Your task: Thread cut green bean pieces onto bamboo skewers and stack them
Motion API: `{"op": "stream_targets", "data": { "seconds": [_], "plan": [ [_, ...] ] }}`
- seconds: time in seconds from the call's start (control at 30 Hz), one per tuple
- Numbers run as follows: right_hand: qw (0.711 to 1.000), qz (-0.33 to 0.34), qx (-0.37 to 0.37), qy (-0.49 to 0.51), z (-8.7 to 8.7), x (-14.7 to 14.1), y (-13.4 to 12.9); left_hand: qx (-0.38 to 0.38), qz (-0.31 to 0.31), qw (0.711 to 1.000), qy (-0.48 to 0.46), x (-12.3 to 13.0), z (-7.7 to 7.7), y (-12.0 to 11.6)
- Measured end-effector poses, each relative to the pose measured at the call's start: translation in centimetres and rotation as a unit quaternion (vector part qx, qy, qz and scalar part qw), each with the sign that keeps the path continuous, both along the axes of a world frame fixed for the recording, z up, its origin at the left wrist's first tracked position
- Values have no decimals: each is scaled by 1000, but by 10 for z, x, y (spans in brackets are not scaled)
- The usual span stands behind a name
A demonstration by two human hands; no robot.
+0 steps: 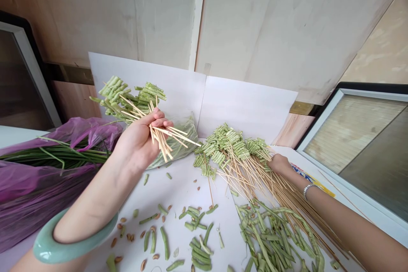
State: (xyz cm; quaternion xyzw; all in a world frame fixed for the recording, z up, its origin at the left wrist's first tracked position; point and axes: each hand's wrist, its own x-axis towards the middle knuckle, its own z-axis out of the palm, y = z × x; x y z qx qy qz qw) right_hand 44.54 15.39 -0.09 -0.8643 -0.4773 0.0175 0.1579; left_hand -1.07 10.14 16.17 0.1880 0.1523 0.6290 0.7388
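Your left hand is curled around a bunch of wooden skewers with green beans on them, up at 11 o'clock. Your right hand is well apart from it at 2 o'clock, pressed on a big pile of bean skewers, and its fingers are hidden, so you cannot tell how far open it is. Cut green beans lie at 5 o'clock, and the bottom edge of the view cuts them off.
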Motion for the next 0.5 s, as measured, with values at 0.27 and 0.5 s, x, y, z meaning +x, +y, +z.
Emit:
{"op": "stream_targets", "data": {
  "seconds": [0.27,0.5],
  "plan": [
    [997,-19,-77,-12,0,-5,0,2,0,1000,6,0,0,0],
    [995,-38,-89,-17,14,-3,0,7,10,1000,1,-1,0,0]
  ]
}}
